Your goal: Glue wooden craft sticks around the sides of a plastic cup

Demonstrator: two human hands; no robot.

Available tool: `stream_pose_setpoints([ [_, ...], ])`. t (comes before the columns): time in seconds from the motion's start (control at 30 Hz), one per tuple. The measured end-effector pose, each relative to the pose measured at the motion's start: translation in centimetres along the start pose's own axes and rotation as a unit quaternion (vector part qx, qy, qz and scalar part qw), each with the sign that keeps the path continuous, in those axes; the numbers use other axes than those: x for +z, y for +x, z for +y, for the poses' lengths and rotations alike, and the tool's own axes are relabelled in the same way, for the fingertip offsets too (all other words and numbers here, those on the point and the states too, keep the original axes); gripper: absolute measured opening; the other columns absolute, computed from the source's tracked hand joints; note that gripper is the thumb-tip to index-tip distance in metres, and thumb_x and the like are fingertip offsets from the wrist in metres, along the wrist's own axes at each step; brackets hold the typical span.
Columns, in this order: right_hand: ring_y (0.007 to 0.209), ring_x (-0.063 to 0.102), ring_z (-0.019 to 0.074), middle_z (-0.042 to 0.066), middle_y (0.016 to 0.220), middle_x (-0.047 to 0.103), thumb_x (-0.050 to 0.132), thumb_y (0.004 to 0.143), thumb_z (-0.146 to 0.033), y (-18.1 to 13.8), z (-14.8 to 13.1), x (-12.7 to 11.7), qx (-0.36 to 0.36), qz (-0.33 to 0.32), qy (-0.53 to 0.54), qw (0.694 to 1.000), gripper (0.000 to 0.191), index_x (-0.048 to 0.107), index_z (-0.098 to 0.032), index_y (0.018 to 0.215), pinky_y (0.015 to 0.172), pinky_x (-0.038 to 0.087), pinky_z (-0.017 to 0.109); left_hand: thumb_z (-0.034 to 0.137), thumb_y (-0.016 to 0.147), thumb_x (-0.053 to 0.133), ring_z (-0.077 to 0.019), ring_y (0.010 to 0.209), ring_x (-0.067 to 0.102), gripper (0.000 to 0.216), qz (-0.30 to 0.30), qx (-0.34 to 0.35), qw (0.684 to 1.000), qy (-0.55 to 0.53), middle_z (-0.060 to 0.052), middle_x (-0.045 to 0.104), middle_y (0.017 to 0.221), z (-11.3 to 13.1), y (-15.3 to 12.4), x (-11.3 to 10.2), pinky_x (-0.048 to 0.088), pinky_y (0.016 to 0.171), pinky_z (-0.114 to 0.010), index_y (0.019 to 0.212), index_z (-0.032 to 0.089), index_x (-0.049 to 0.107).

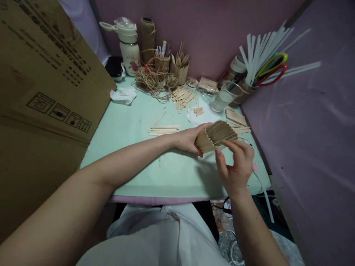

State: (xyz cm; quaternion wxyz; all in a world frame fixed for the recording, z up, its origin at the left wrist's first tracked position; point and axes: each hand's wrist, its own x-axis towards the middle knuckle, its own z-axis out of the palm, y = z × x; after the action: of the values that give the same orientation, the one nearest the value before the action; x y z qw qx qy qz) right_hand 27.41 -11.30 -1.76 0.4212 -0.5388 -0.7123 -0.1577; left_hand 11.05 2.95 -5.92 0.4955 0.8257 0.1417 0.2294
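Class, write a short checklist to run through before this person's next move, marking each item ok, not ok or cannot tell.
1. Left hand holding the scalloped container: ok, it grasps the side.
2. Right hand at the container's rim: ok, thumb and fingertips are beside it.
3. Anything pinched in the right hand: cannot tell.
4. Clear plastic cup apart from both hands: ok, it stands beyond them.
5. Loose twine untangled: not ok, it lies in a messy heap.
6. Container's joints firm: cannot tell.

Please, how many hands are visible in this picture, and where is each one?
2. The left hand holds the left side of the brown container; the right hand is at its near rim.
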Motion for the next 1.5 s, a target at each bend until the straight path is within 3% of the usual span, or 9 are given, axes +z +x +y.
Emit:
stream_pose_setpoints([
  [0.13,0.118,0.052,0.0304,0.013,0.128,0.051,0.073,0.080,-0.037,-2.2,1.0,0.4,0.105,0.040,0.052,0.992,0.071,0.043,-0.025,0.142,0.095,0.047,0.050,0.036,0.053,0.087,-0.0367,0.144,0.034,0.127,-0.004,0.008,1.000,-0.014,-0.016,0.036,0.157,-0.1,0.0,0.0,0.027,0.119,-0.050,0.156,0.023,0.014],
  [0.23,0.134,0.044,0.0340,0.017,0.149,0.037,0.079,0.072,-0.043,-3.9,1.7,1.3,0.186,-0.039,0.093,0.977,0.105,0.017,-0.027,0.155,0.105,0.041,0.056,0.034,0.053,0.087,-0.0362,0.145,0.033,0.127,-0.006,0.018,1.000,-0.003,-0.016,0.035,0.157,-0.3,0.0,0.0,0.027,0.119,-0.050,0.156,0.024,0.013],
  [0.33,0.147,0.031,0.0335,0.019,0.161,0.022,0.081,0.071,-0.044,-4.8,2.1,2.4,0.236,-0.115,0.133,0.956,0.121,-0.002,-0.026,0.158,0.113,0.033,0.057,0.035,0.054,0.087,-0.0361,0.145,0.033,0.128,-0.010,0.032,0.999,0.010,-0.016,0.033,0.158,-0.5,0.1,-0.1,0.028,0.119,-0.050,0.156,0.022,0.011],
  [0.5,0.149,0.029,0.0285,0.019,0.163,0.020,0.078,0.073,-0.038,-4.7,2.4,3.5,0.268,-0.138,0.201,0.932,0.121,-0.007,-0.023,0.157,0.119,0.027,0.052,0.034,0.056,0.085,-0.0358,0.144,0.035,0.127,-0.016,0.037,0.999,0.019,-0.016,0.033,0.159,-0.6,0.1,-0.1,0.030,0.117,-0.050,0.157,0.024,0.009],
  [0.77,0.145,0.036,0.0287,0.021,0.157,0.030,0.079,0.071,-0.038,-4.2,1.8,4.0,0.263,-0.100,0.209,0.937,0.118,0.001,-0.019,0.157,0.117,0.031,0.051,0.041,0.057,0.085,-0.0370,0.144,0.036,0.125,-0.011,0.052,0.998,0.018,-0.018,0.033,0.159,-0.3,-0.1,-0.2,0.031,0.117,-0.049,0.157,0.020,0.012],
  [1.33,0.145,0.035,0.0304,0.022,0.155,0.030,0.075,0.067,-0.032,-4.3,1.3,4.4,0.280,-0.091,0.176,0.939,0.116,0.003,-0.014,0.156,0.117,0.030,0.049,0.040,0.059,0.083,-0.0350,0.143,0.038,0.121,-0.001,0.041,0.999,0.016,-0.018,0.035,0.157,-0.3,-0.2,0.1,0.032,0.116,-0.047,0.157,0.019,0.014],
  [1.5,0.144,0.036,0.0291,0.020,0.158,0.026,0.076,0.069,-0.034,-4.4,1.5,4.4,0.271,-0.090,0.195,0.938,0.116,0.002,-0.019,0.156,0.117,0.031,0.050,0.035,0.054,0.084,-0.0375,0.142,0.038,0.128,-0.023,0.028,0.999,0.022,-0.017,0.033,0.159,-0.5,-0.2,-0.2,0.034,0.114,-0.049,0.158,0.021,0.011],
])
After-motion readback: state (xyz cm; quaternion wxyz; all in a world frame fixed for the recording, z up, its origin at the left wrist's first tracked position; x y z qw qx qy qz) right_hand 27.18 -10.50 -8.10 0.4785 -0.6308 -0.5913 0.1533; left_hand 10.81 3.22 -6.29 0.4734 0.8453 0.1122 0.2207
